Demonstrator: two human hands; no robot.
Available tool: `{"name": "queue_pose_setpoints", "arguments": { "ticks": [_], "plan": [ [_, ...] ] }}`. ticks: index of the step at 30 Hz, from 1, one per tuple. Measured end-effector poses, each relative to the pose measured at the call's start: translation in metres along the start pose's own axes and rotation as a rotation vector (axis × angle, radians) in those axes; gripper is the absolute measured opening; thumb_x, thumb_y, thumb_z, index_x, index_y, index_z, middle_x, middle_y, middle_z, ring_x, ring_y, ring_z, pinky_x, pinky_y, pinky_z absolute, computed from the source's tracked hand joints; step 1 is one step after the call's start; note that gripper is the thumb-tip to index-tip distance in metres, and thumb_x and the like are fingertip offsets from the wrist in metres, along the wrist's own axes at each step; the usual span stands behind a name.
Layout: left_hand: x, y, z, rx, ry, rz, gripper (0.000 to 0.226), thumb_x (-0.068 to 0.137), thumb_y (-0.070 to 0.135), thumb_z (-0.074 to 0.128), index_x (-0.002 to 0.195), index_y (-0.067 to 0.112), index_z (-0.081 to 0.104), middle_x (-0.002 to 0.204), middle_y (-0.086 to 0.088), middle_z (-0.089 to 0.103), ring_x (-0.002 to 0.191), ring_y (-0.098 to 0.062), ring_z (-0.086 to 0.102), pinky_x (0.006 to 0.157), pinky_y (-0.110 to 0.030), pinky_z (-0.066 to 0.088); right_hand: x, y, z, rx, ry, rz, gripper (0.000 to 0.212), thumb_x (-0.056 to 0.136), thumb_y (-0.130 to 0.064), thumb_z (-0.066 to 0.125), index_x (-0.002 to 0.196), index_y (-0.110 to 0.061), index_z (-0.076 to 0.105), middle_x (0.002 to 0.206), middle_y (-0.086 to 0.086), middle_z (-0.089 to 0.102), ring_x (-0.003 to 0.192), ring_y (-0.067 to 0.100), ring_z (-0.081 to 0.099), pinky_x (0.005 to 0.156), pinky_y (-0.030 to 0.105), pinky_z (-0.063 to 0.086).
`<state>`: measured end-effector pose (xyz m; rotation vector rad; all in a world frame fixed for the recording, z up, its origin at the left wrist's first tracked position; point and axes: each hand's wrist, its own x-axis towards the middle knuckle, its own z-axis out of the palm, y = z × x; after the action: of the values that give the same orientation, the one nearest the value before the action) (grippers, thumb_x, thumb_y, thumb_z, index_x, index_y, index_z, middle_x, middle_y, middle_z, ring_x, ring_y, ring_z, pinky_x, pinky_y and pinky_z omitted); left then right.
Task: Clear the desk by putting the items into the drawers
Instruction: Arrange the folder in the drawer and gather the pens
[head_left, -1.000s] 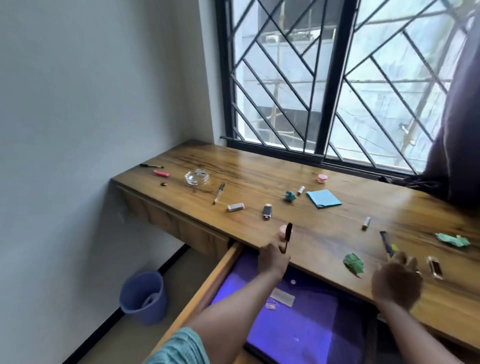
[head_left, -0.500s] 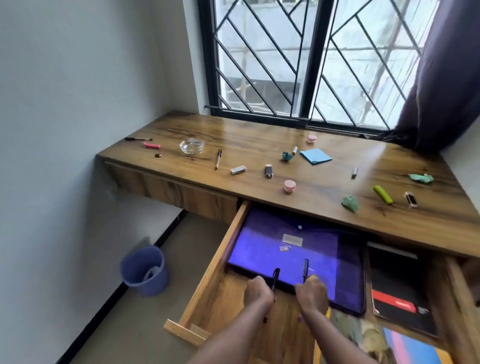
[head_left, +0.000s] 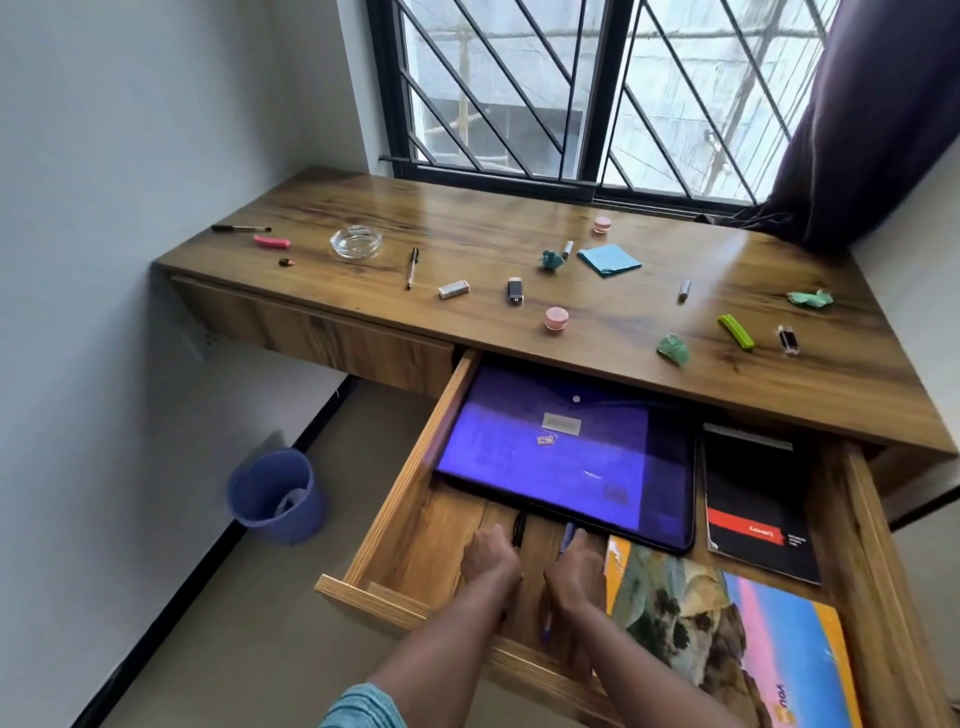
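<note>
Both hands are low inside the open wooden drawer (head_left: 405, 483), on its bare front floor. My left hand (head_left: 491, 558) is closed around a black pen (head_left: 518, 527) whose tip pokes out past the fingers. My right hand (head_left: 574, 571) is closed around a blue pen (head_left: 567, 535); its far end shows below the wrist. The wooden desk (head_left: 519, 218) above carries several small items: a glass ashtray (head_left: 356, 241), a pen (head_left: 412, 266), a pink cap (head_left: 556, 318), a green marker (head_left: 735, 331), blue sticky notes (head_left: 609, 259).
In the drawer lie a purple folder (head_left: 566, 452), a black notebook (head_left: 756, 509) and a colourful book (head_left: 727, 639). A blue bin (head_left: 278, 496) stands on the floor at the left. The left drawer front (head_left: 311, 332) is closed. A window and dark curtain (head_left: 872, 114) sit behind the desk.
Both hands came off the desk edge with the pens and went down into the drawer. Since half a second ago they have sunk lower, closer to the drawer floor.
</note>
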<state>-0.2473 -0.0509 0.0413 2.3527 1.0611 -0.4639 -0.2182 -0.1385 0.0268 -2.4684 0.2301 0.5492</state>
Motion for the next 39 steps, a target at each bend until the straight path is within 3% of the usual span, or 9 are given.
{"name": "queue_pose_setpoints", "arguments": {
  "ticks": [5,12,20,26,30,39],
  "plan": [
    [-0.003,-0.005,0.003,-0.024,-0.026,-0.002,0.022,0.098,0.012,0.04,0.111,0.012,0.058,0.118,-0.007,0.06,0.106,-0.02,0.059,0.083,-0.027,0.048,-0.004,0.006,0.005,-0.155,-0.042,-0.066,0.054,0.091,-0.005,0.041,0.143,-0.011,0.031,0.11,0.017,0.065,0.099,0.032,0.064,0.077,0.034,0.05],
    [-0.01,-0.001,0.002,-0.032,-0.041,0.019,0.027,0.098,0.009,0.037,0.114,0.009,0.059,0.119,-0.011,0.061,0.108,-0.024,0.061,0.087,-0.031,0.051,-0.005,0.001,0.015,-0.126,-0.025,0.036,0.038,0.093,-0.006,0.039,0.131,-0.004,0.043,0.111,0.019,0.065,0.1,0.036,0.063,0.073,0.036,0.048],
    [-0.011,-0.005,-0.021,-0.053,-0.036,0.027,0.028,0.095,0.007,0.042,0.116,0.004,0.061,0.124,-0.015,0.061,0.115,-0.029,0.059,0.089,-0.033,0.049,-0.012,-0.024,0.01,-0.14,0.098,0.02,0.035,0.09,-0.006,0.041,0.123,0.004,0.045,0.119,0.024,0.056,0.105,0.04,0.058,0.088,0.042,0.05],
    [-0.003,-0.021,-0.081,-0.17,0.102,0.147,0.032,0.092,0.033,0.056,0.108,0.007,0.064,0.114,-0.017,0.065,0.108,-0.033,0.062,0.084,-0.035,0.05,-0.041,-0.088,0.002,-0.19,0.135,-0.194,0.031,0.092,-0.02,0.045,0.119,-0.005,0.048,0.122,0.014,0.05,0.111,0.032,0.054,0.075,0.031,0.043],
    [0.005,-0.048,-0.13,-0.213,0.254,0.154,0.033,0.097,0.031,0.045,0.115,0.008,0.061,0.118,-0.019,0.063,0.111,-0.035,0.06,0.088,-0.037,0.049,-0.062,-0.142,0.014,-0.139,0.148,-0.285,0.034,0.093,-0.024,0.045,0.12,-0.004,0.048,0.124,0.015,0.048,0.114,0.034,0.051,0.085,0.036,0.047],
    [0.036,-0.127,-0.214,-0.183,0.433,0.056,0.032,0.097,0.028,0.044,0.115,0.011,0.064,0.116,-0.014,0.066,0.107,-0.03,0.063,0.085,-0.035,0.052,-0.101,-0.249,0.06,-0.094,0.115,-0.44,0.033,0.093,-0.018,0.043,0.121,-0.003,0.049,0.126,0.015,0.046,0.118,0.033,0.049,0.091,0.039,0.045]
  ]
}}
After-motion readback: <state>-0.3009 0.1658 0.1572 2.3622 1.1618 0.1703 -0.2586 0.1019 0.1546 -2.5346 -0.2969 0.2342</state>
